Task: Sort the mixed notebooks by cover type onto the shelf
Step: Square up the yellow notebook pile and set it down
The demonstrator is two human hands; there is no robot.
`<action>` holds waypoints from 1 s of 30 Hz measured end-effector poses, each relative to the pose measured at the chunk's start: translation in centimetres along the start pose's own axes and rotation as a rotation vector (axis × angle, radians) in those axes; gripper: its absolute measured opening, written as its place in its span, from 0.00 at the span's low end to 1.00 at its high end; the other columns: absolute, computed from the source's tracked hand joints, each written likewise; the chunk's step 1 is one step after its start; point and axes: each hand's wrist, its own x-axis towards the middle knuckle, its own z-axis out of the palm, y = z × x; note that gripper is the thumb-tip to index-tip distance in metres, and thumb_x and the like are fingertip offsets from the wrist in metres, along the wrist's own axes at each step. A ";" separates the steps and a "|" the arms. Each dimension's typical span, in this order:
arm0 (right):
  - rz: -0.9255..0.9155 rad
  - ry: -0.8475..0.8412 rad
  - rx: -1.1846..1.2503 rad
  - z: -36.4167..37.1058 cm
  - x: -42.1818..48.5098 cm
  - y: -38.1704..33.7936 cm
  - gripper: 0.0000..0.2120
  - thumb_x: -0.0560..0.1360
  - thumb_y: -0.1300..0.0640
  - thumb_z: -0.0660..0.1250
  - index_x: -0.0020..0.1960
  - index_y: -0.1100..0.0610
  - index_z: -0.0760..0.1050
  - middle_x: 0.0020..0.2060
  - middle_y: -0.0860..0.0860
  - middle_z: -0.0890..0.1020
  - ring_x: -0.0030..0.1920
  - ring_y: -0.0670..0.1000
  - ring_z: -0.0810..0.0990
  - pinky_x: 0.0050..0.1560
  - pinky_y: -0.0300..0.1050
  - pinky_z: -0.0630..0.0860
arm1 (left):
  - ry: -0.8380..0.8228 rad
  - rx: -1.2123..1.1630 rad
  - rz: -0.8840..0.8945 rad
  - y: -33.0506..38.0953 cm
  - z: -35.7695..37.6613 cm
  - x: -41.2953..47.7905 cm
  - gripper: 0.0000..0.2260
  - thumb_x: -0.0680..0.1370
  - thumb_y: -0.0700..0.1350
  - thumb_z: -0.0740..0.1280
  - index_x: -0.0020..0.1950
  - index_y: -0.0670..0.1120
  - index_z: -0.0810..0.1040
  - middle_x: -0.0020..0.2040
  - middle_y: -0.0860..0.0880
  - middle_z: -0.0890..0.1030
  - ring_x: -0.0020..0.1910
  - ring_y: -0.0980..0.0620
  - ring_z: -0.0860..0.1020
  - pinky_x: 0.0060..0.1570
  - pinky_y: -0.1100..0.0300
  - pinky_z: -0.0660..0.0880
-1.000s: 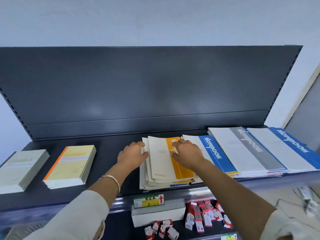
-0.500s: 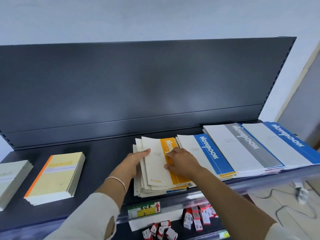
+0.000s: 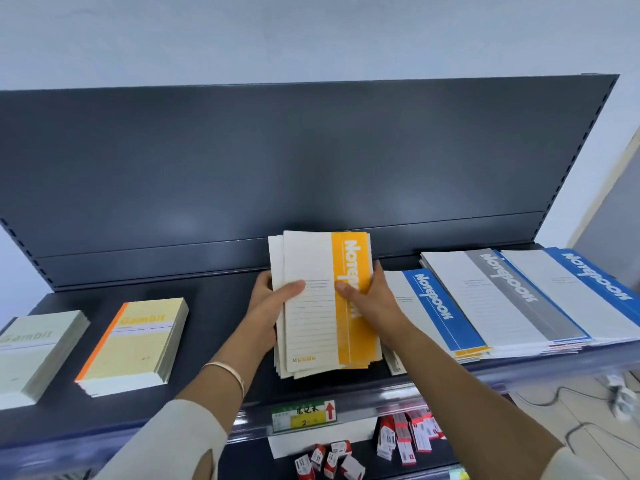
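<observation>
Two-handed, grips the orange-banded notebook stack (image 3: 311, 327), left hand (image 3: 273, 299) curled round one long edge and right hand (image 3: 375, 299) pinching the other, holding it tilted up from the dark shelf (image 3: 214, 292) just beside the blue-banded pile (image 3: 436, 306), seemingly to square its edges before laying it down.

The left hand (image 3: 266, 306) and right hand (image 3: 377, 303) grip a stack of orange-band notebooks (image 3: 311, 323) by its two long edges. Both thumbs lie across the top cover, the right thumb on the orange band. Just beyond the right fingers a blue-band notebook pile (image 3: 436, 306) lies on the shelf (image 3: 221, 289), then a grey-band pile (image 3: 505, 292). Well out from the left fingers sits a yellow Gambit pad (image 3: 135, 341).
</observation>
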 end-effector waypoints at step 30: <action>-0.124 -0.160 0.306 1.7 -1.3 -1.1 0.33 0.64 0.43 0.73 0.66 0.49 0.67 0.57 0.50 0.81 0.56 0.53 0.81 0.58 0.56 0.77 | -0.187 0.108 0.392 -0.3 -1.8 -2.1 0.53 0.52 0.67 0.77 0.70 0.64 0.52 0.62 0.59 0.73 0.57 0.56 0.78 0.43 0.64 0.78</action>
